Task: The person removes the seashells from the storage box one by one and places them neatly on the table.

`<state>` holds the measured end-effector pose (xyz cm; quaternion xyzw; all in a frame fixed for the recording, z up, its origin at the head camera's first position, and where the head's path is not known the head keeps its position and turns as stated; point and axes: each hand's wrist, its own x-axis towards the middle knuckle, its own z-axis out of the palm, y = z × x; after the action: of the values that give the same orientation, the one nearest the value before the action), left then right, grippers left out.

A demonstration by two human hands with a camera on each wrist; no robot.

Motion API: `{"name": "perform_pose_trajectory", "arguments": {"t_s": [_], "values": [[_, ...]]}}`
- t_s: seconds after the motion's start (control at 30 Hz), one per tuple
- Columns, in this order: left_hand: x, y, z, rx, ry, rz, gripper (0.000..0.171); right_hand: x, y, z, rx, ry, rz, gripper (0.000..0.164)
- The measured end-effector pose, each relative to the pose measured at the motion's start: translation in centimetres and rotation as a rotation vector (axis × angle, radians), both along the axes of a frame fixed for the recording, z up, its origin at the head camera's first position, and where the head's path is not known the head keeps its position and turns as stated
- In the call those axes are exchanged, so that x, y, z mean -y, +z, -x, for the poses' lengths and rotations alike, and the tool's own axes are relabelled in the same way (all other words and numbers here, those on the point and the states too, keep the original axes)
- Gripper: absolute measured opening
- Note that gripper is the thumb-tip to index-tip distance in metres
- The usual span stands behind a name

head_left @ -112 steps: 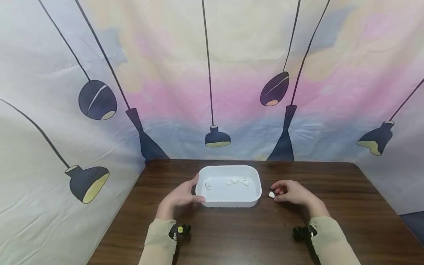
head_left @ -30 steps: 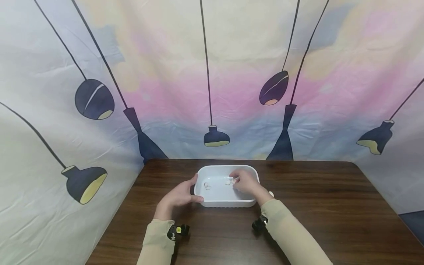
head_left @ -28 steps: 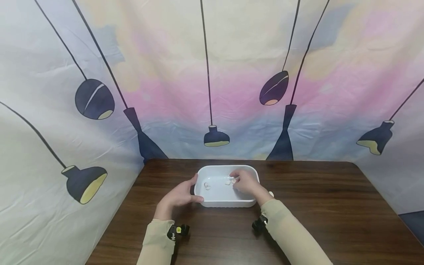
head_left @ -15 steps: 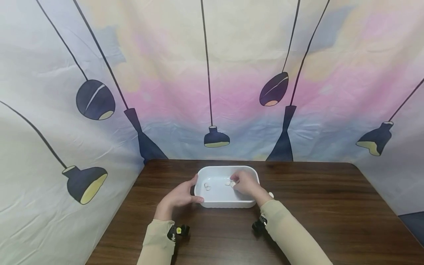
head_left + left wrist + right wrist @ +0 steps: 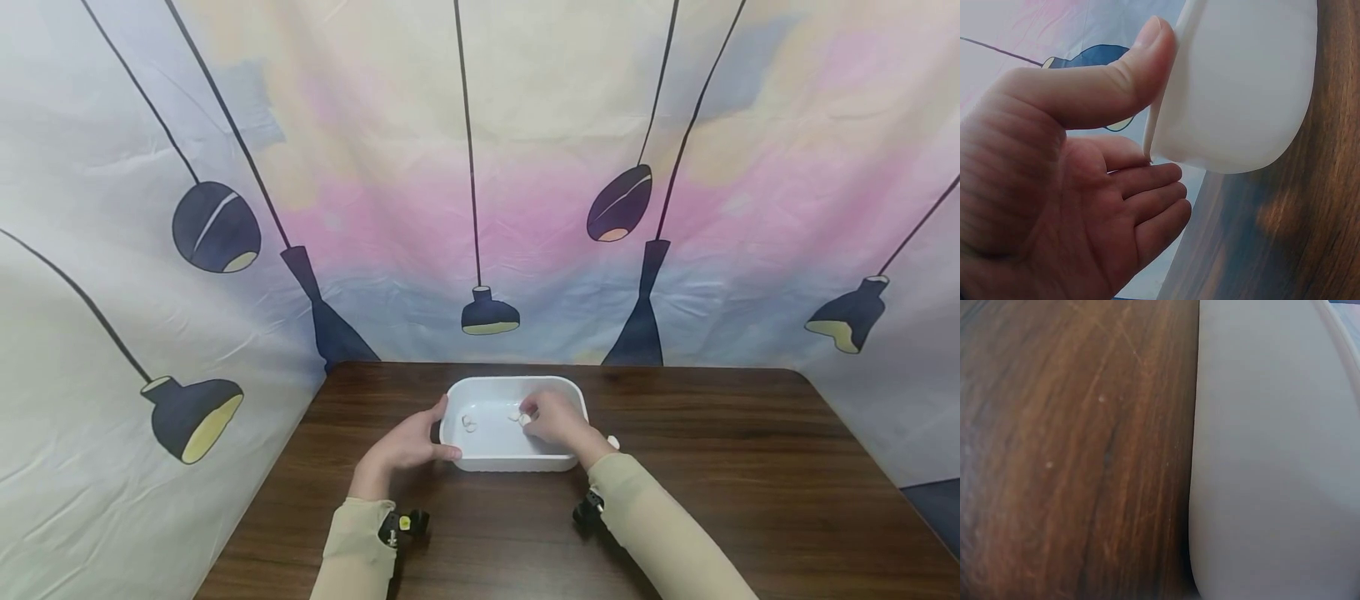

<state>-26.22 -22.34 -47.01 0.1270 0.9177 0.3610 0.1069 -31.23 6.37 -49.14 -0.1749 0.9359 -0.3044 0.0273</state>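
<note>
A white rectangular tray (image 5: 517, 464) stands near the table's far edge. My left hand (image 5: 405, 442) holds its left end, thumb at the near left corner; in the left wrist view the thumb (image 5: 1141, 62) bears on the rim while the fingers reach round the end wall. Inside the tray, my right hand (image 5: 557, 417) pinches a small white piece (image 5: 525, 420), perhaps a pebble or shell, low over the floor. Another white piece (image 5: 513, 416) lies just left of it. Two more small pieces (image 5: 469, 425) lie at the tray's left. The right hand hides part of the interior.
A loose white piece (image 5: 613, 442) sits on the brown wooden table (image 5: 495, 542), right of the tray and partly behind the right wrist. A printed cloth (image 5: 390, 208) with lamp drawings hangs behind the table. The right wrist view shows only table and the tray's outer wall (image 5: 1272, 456).
From beside the loose piece on the table, my right hand has moved left into the tray. Over the last second its fingertips shifted slightly nearer with the piece. My left hand stayed put.
</note>
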Motion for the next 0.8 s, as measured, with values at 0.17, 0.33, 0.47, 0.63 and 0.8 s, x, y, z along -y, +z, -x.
{"name": "perform_pose_trajectory", "arguments": {"t_s": [0.17, 0.33, 0.47, 0.63, 0.8], "values": [[0.01, -0.03, -0.06, 0.003, 0.004, 0.007, 0.109, 0.06, 0.04, -0.06, 0.027, -0.001, -0.005, 0.029], [0.0, 0.1, -0.06, 0.001, 0.0, 0.011, 0.109, 0.08, 0.04, -0.07, 0.023, -0.006, -0.02, 0.028], [-0.06, 0.09, 0.02, 0.004, 0.005, 0.007, 0.11, -0.01, 0.2, -0.09, 0.012, 0.001, -0.026, 0.027], [-0.07, 0.09, 0.09, 0.0, 0.002, 0.003, 0.108, -0.07, 0.17, -0.06, -0.001, 0.002, -0.021, 0.025], [0.08, 0.03, -0.02, 0.009, 0.002, -0.001, 0.108, 0.02, -0.27, 0.07, -0.005, 0.006, -0.013, 0.024]]}}
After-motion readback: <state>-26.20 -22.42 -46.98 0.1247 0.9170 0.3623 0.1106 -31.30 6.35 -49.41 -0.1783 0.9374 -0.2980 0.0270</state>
